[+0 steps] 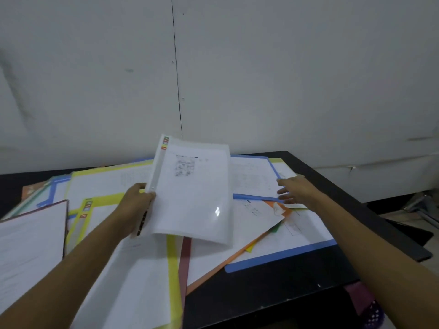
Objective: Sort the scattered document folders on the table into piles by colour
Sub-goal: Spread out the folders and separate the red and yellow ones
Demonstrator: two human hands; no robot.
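My left hand (136, 205) grips a clear white folder (192, 191) by its left spine and holds it raised above the pile, tilted towards me. My right hand (293, 189) reaches out flat, fingers straight, onto the right edge of a blue-edged folder (251, 179) at the back right. Under them lie scattered folders: yellow-edged ones (104, 198) on the left, a long yellow one (173, 269) in front, a dark red one (185, 260), an orange one (237, 257), and another blue-edged one (282, 255) at the right.
The folders cover a black table (273, 288) that stands against a white wall. A dark-red-edged folder (31, 236) lies at the near left, with blue and orange ones (47, 191) behind it. A purple basket (373, 317) sits below the table's right corner.
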